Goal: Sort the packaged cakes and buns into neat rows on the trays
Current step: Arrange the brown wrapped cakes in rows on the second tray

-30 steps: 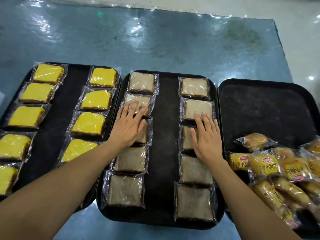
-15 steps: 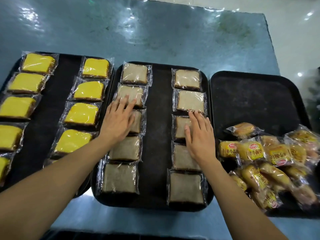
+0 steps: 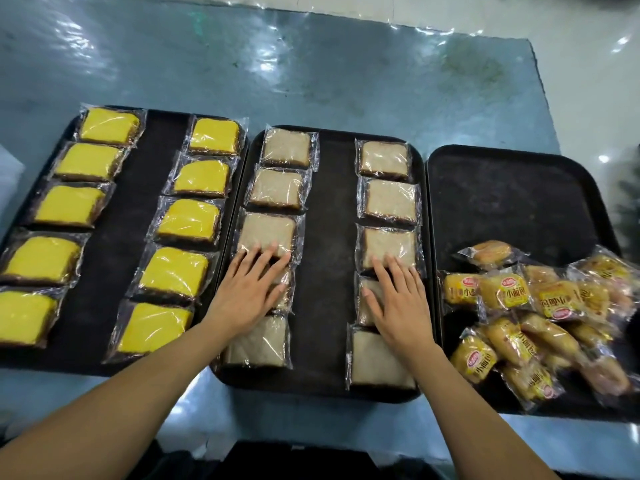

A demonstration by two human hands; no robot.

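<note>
Brown cakes [image 3: 387, 249] lie under both flat palms, left hand [image 3: 250, 292] and right hand [image 3: 398, 301], fingers [image 3: 381, 268] spread, grasping nothing.

Two bare forearms are seen, and no sleeve is worn on either of them. The left hand [image 3: 247, 295] and the right hand [image 3: 398, 303] are uncovered: no glove, ring or watch is worn.
</note>
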